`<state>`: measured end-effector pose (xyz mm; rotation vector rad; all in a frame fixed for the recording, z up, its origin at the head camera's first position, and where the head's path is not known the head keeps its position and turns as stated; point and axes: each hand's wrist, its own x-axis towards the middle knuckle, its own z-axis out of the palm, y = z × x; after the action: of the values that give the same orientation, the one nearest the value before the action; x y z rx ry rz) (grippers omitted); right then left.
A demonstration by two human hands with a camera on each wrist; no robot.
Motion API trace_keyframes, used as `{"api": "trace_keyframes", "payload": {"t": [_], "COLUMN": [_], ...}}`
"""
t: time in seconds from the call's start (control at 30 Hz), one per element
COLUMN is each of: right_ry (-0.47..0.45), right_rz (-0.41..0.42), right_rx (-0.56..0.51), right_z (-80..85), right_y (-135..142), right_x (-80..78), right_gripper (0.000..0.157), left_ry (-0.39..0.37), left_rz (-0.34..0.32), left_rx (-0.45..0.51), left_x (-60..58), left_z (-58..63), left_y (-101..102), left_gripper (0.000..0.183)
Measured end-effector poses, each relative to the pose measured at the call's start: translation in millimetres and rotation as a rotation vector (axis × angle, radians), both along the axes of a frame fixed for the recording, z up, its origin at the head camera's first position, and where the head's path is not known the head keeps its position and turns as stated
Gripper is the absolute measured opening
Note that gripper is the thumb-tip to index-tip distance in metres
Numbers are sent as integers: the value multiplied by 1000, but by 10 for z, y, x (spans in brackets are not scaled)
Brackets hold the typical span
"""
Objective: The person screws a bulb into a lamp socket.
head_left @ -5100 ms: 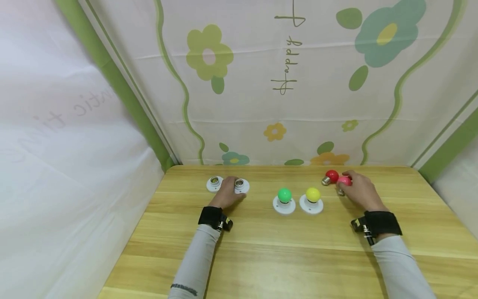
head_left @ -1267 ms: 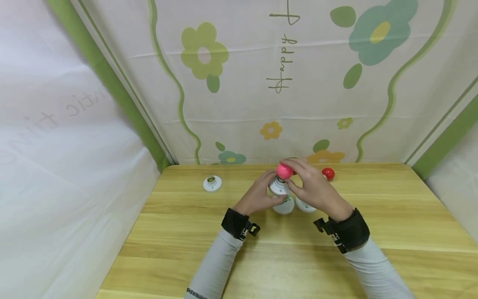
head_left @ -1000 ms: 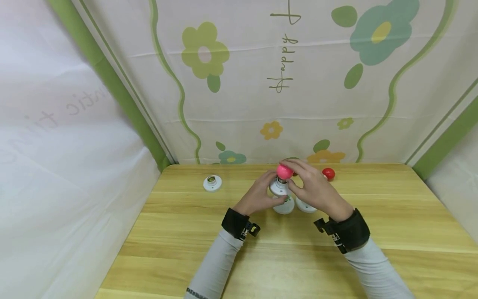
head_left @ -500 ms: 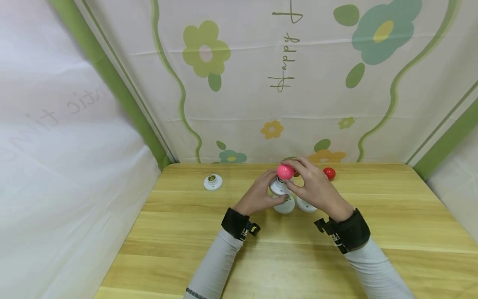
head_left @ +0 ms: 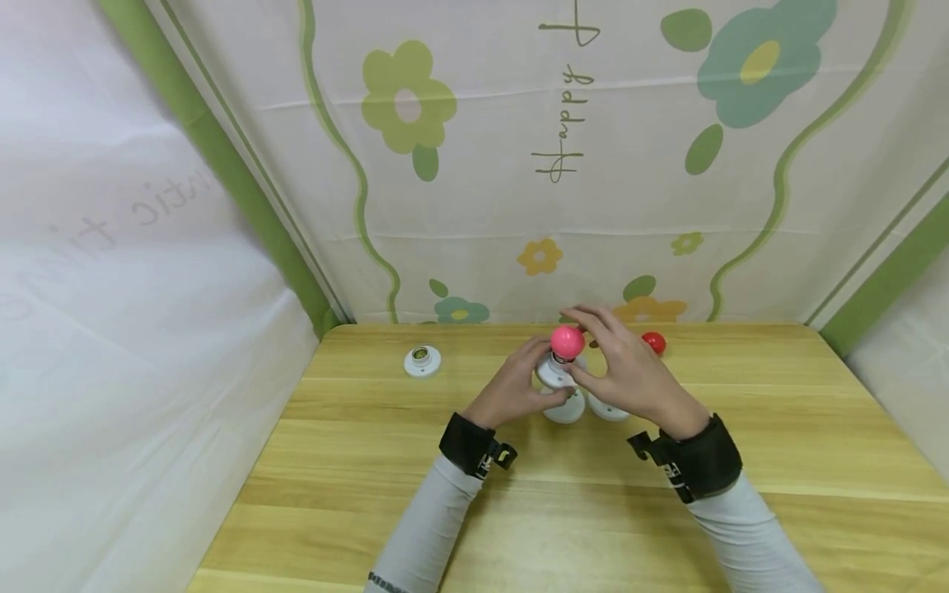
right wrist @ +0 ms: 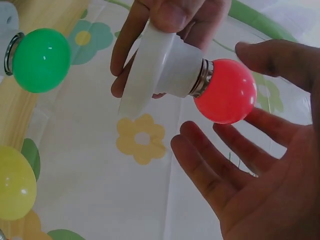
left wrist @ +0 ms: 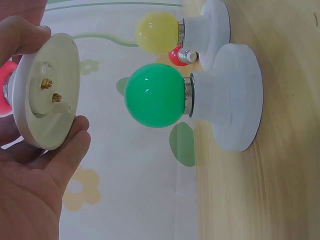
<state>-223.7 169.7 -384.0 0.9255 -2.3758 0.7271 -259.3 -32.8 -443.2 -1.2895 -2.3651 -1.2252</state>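
My left hand [head_left: 511,387] grips a white lamp socket [right wrist: 145,75] by the rim of its round base. Two brass screws show on the socket's underside [left wrist: 52,117] in the left wrist view. A pink bulb [head_left: 567,342] sits in this socket, with a little of its metal cap showing. Around the bulb, my right hand [head_left: 633,375] has its fingers spread; the right wrist view shows thumb and fingers loose about the glass. The held socket is raised over the table, above a green bulb [left wrist: 155,95] standing in its own white socket [left wrist: 230,100].
Beside the green one, a yellow bulb [left wrist: 157,32] stands in another socket [left wrist: 212,35]. A red bulb [head_left: 654,343] lies near the table's back edge, right of the hands. One socket without a bulb [head_left: 422,362] is at the back left. Printed curtains [head_left: 474,165] hang behind the table.
The left hand has brought a socket from the back left to the middle, and the right hand the pink bulb from the right. Just now the right fingers have opened off the bulb.
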Motion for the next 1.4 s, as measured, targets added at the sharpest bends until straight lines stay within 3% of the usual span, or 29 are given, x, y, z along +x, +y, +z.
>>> {"api": "trace_keyframes", "payload": {"t": [0.17,0.37,0.93,1.2,1.4], "right_ry": [0,22,56,49,38], "right_rz": [84,100,-15,-67,-4], "right_rx": [-17,-40,-29,22,17], "right_z": [17,17,3,19,53], "right_y": [16,20,12,32,50], "right_x": [7,-10,6,28,55], "right_gripper": [61,52,50,65,62], "left_ry": [5,6,35,29,11], "left_rz": [-8,-17,-20,-16,-12], "left_rx": [1,9,8,7,11], "left_x": [8,28,29,30,34], "left_z": [10,40,33,34,33], "left_y": [-4,-9,1,7,9], "left_gripper": [68,66,66,67,69]}}
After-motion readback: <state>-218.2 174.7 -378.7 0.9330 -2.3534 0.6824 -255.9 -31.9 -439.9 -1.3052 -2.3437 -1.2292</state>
